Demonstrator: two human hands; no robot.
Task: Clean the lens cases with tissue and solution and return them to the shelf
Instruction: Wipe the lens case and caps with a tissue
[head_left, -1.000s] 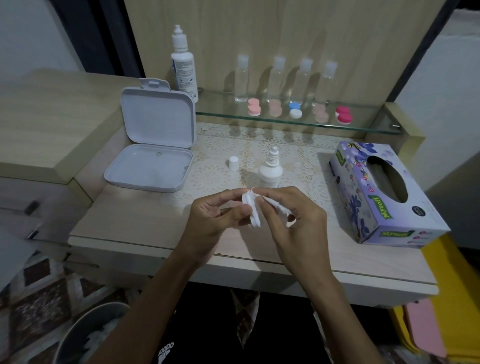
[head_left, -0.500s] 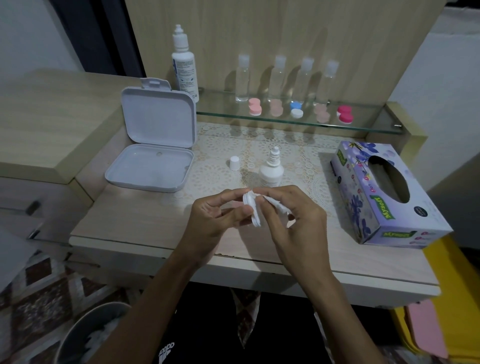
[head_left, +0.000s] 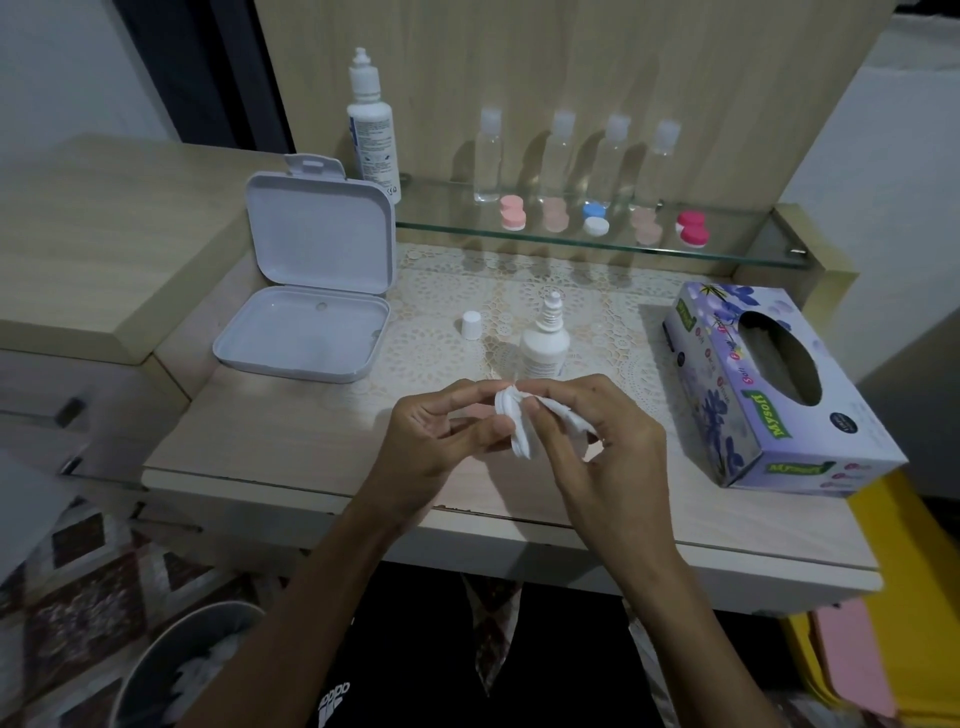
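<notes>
Lens case (head_left: 511, 415), white, held on edge between both hands above front of surface (head_left: 291, 441), just in front of small solution bottle (head_left: 544, 340). Left hand (head_left: 436, 441) curled, pinching case by rim, likely to steady it for wiping. Right hand (head_left: 602, 441) curled too, pressing wad of tissue (head_left: 566, 418) against case with fingertips; exact contact spot partly hidden by fingers. Wiping step probably mid-way.

Bottle uncapped, cap (head_left: 470, 325) standing apart to its left on lace mat. Open white box (head_left: 311, 306) at left, lid propped up. Tissue box (head_left: 769, 384) at right, near right hand for refills. Glass shelf (head_left: 727, 249) behind carrying five other lens cases (head_left: 595, 218) in a row, four clear bottles (head_left: 556, 156) at back, tall solution bottle (head_left: 371, 124) at left end. Small bottle standing between hands and shelf, likely in the way on return. Bin (head_left: 171, 670) with used tissue on floor, lower left.
</notes>
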